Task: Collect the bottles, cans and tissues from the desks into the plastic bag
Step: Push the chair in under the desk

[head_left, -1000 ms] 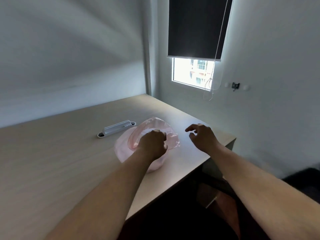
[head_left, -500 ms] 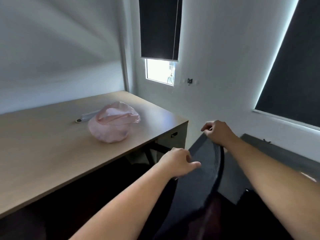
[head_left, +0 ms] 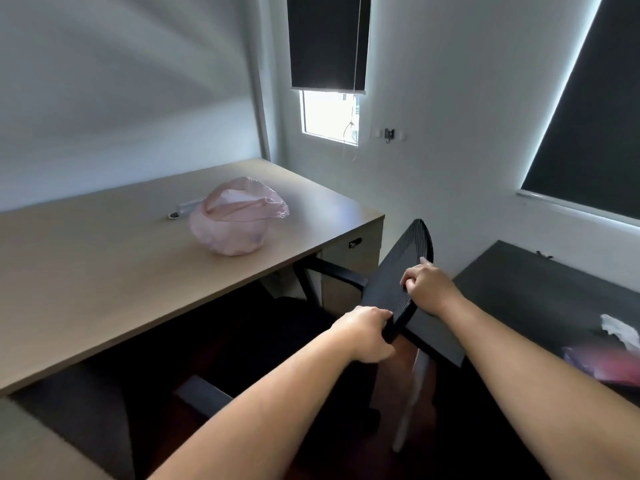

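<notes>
A pink plastic bag (head_left: 235, 223) sits bulging on the light wooden desk (head_left: 104, 271), its mouth open at the top. Neither hand touches it. My left hand (head_left: 363, 332) grips the lower edge of a black mesh chair back (head_left: 401, 271). My right hand (head_left: 427, 287) holds the same chair back higher up, fingers curled over its edge. A crumpled white tissue (head_left: 620, 330) lies on the dark desk (head_left: 540, 299) at the right, beside a blurred pink object (head_left: 609, 367).
A white power strip (head_left: 185, 207) lies behind the bag. The chair stands between the two desks, its armrest (head_left: 336, 273) near the wooden desk's drawer unit (head_left: 353, 251). Windows with dark blinds are on the far wall.
The view swung right, away from the bag. My left hand let go of the bag, and both hands moved to the chair back and took hold of it.
</notes>
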Tool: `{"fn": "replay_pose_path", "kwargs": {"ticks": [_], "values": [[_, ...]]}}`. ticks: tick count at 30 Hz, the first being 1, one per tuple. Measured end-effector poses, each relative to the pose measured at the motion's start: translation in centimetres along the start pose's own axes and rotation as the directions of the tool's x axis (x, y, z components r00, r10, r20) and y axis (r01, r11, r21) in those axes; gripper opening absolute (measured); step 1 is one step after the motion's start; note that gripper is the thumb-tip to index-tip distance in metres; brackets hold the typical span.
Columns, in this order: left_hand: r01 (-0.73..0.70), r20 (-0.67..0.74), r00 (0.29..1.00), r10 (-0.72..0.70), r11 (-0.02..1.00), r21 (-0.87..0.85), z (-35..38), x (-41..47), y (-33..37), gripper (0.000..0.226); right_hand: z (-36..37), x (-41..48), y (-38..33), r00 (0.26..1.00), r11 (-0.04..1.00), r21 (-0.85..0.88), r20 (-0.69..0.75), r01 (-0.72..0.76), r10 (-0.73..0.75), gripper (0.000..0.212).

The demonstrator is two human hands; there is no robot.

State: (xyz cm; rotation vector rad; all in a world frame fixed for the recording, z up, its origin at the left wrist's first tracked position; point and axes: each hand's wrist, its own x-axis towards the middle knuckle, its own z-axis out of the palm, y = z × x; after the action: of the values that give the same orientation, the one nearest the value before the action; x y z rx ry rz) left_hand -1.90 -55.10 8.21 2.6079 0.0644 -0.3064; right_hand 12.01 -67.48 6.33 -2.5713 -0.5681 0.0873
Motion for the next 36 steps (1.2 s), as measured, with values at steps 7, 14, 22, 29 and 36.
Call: {"fn": "replay_pose_path", "kwargs": {"ticks": [7,14,22,29,36], "values": [[0.057,0.056,0.997,-0.062,0.995,0.084,-2.4,-2.0,-3.8,0.075,3.0,1.8,-2.0,0.989,0.971,-0.202,0.1,0.131,-0.112,0.041],[0.287,-0.218,0.952,-0.216,0.876,0.388,-3.0,-2.8,-8.3,0.029,6.5,3.2,-8.1,0.966,0.902,-0.347,0.123,0.256,-0.227,0.041],[0.33,-0.377,0.912,-0.159,0.832,0.447,-6.9,-2.8,-17.6,0.023,9.8,6.5,-14.1,0.933,0.883,-0.301,0.112,0.36,-0.342,0.038],[0.319,-0.386,0.911,-0.145,0.842,0.435,-10.3,-0.9,-24.2,0.058,12.8,11.4,-18.3,0.951,0.909,-0.278,0.09,0.309,-0.296,0.035],[0.274,-0.358,0.925,-0.126,0.874,0.401,-13.4,0.6,-28.7,0.069,14.5,14.4,-21.5,0.96,0.912,-0.306,0.03,0.273,-0.278,0.032]]}}
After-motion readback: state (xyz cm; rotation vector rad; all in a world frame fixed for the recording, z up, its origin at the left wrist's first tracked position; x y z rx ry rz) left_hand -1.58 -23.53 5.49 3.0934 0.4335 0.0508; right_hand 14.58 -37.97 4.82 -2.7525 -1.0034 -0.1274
